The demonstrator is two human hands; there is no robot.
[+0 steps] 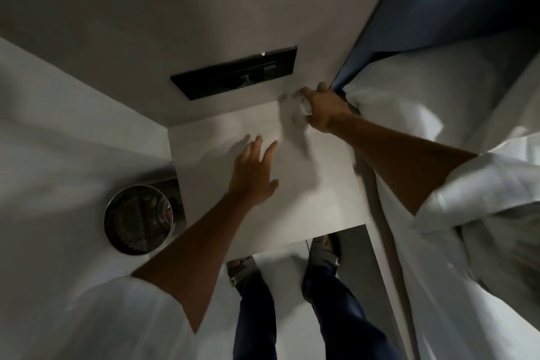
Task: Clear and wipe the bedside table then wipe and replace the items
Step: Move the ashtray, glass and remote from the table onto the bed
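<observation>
The white bedside table [306, 199] fills the middle of the head view, its top bare apart from one small object. My right hand [325, 109] is at the table's far right corner, fingers curled around a small pale, glass-like object [304, 104] that is blurred and partly hidden by the fingers. My left hand [254, 172] hovers flat over the middle of the tabletop, fingers spread, holding nothing.
A black switch panel [235, 73] is set in the wall behind the table. A metal mesh bin [138, 219] stands on the floor at the left. The bed with white bedding [438, 102] and a blue headboard [438, 6] borders the right side.
</observation>
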